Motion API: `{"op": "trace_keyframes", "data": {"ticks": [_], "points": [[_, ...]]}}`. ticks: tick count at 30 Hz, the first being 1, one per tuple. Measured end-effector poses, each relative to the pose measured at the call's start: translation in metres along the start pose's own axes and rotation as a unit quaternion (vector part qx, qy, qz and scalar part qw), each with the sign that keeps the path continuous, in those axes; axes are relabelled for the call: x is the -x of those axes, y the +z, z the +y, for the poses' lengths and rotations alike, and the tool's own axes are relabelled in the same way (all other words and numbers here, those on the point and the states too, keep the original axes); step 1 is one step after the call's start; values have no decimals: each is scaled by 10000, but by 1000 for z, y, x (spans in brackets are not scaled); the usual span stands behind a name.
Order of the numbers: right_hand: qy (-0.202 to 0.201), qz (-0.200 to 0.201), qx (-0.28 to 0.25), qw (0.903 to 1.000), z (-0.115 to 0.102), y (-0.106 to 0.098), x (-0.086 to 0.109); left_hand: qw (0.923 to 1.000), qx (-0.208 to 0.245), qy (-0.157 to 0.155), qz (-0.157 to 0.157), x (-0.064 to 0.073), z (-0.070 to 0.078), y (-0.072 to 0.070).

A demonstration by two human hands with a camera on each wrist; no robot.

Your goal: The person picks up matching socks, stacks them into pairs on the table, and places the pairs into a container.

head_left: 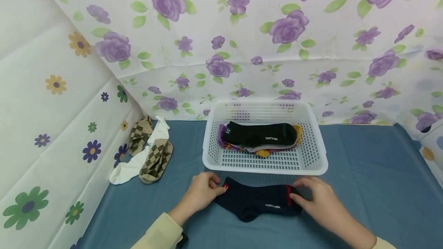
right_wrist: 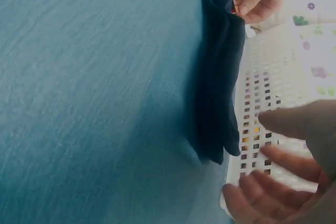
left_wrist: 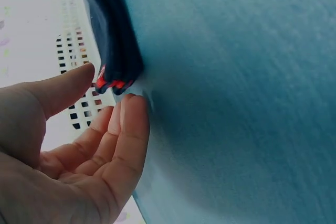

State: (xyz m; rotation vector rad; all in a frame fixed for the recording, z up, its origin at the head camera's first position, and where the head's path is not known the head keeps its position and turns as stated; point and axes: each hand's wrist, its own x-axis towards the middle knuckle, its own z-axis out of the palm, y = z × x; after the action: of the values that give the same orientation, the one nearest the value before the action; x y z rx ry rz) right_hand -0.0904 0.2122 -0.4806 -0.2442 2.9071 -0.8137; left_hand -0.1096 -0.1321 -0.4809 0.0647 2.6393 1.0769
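Note:
Navy socks [head_left: 257, 200], laid flat in a stack, lie in front of the basket, with red stripes near one end, a red mark near the other and the word COTTON. My left hand [head_left: 205, 187] is beside their left end; in the left wrist view its thumb and fingers are spread just short of the layered red-trimmed edge [left_wrist: 113, 83]. At the other end is my right hand [head_left: 316, 199]. Its fingers are relaxed and apart from the socks in the right wrist view, with nothing between them. The lower layers of the stack are hidden from above.
Behind the navy socks stands a white perforated basket [head_left: 264, 171], holding black socks [head_left: 256, 134] on top of purple and yellow ones. Checkered brown socks [head_left: 157, 160] and white socks [head_left: 126, 170] lie at the left by the flowered cloth wall [head_left: 52, 118]. Blue cloth [head_left: 373, 172] covers the table.

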Motion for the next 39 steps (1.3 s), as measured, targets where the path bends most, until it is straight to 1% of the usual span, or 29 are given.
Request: {"op": "trace_keyframes", "data": {"ticks": [2,4,8,11,16,22,29,39], "points": [[348,-117,44,9993,-1,-2,-2,10000,12,-85,41,0,0,-1],[591,-361,78,9976,-1,-2,-3,9999,30,-151,48,-1,1,-1],[794,-767,154,9938,0,0,-5,9997,37,-246,4,-1,3,1],[847,-884,192,9923,0,2,-6,9995,33,-301,-40,-2,4,3],[857,-879,283,9920,1,5,-7,9994,44,-346,-89,-2,9,5],[852,-953,341,9912,-1,7,-6,9987,-1,-482,-181,-5,12,8],[906,-1007,396,9900,-6,8,-7,9984,-97,-495,-240,-7,16,11],[743,-880,449,9923,-5,12,-11,9971,-109,-643,-391,-5,22,14]]}}
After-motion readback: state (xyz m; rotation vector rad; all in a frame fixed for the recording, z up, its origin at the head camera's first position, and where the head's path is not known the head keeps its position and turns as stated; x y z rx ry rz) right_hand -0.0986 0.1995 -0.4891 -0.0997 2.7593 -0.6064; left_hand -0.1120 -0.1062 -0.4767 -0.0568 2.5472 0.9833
